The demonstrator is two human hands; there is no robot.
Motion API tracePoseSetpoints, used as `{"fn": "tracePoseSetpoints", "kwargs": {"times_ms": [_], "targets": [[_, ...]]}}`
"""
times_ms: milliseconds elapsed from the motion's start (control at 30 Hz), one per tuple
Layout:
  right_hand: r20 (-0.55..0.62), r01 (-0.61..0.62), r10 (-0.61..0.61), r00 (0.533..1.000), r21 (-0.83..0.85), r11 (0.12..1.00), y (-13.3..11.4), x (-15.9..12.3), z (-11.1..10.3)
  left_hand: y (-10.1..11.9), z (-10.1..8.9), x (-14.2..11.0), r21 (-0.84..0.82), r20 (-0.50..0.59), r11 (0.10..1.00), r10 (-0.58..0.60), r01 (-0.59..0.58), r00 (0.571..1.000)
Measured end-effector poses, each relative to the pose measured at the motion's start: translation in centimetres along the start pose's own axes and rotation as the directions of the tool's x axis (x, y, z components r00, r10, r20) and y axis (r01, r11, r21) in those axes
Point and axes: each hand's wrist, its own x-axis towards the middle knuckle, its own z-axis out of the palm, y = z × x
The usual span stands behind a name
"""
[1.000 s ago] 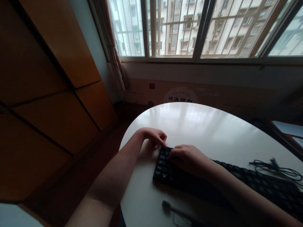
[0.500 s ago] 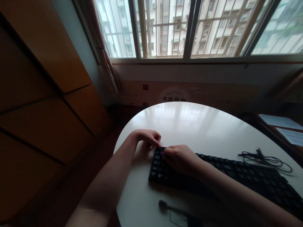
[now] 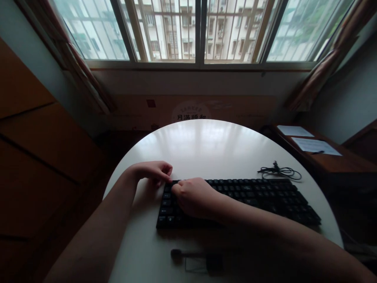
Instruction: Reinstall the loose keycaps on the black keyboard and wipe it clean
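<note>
A black keyboard (image 3: 247,193) lies on the white rounded table (image 3: 203,145). My left hand (image 3: 156,171) is at its far left corner, fingers curled and thumb pressed on the corner's edge. Over the left-hand keys, my right hand (image 3: 196,196) is closed, its fingertips turned down toward the upper left keys. Whatever those fingers pinch is hidden beneath the hand. Nearer to me lies a small dark brush (image 3: 176,254) with a thin handle, and a thin wire loop (image 3: 194,270) is beside it, dim in shadow.
A bundled black cable (image 3: 279,171) rests behind the keyboard's right part. To the right, a brown desk (image 3: 338,163) holds papers (image 3: 316,145) and a pen (image 3: 317,152). Wooden cabinets (image 3: 38,157) stand on the left, a barred window (image 3: 200,35) ahead.
The view has swung right, bringing the keyboard's right end and the desk further in. My hands stay at the same keyboard corner. A purple speck by my right fingers half a second ago is now hidden.
</note>
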Motion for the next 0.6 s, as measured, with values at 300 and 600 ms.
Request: {"fn": "tracePoseSetpoints", "kwargs": {"times_ms": [300,600], "targets": [[0.090,0.074,-0.074,0.993,0.007,0.997,1.0,0.3,-1.0,0.2,0.0,0.0,0.017,-0.009,1.000,0.009,-0.009,1.000],[0.004,-0.014,0.013,1.000,0.047,0.999,0.5,0.1,0.0,-0.2,0.0,0.1,0.001,-0.007,1.000,0.013,-0.013,1.000]]}}
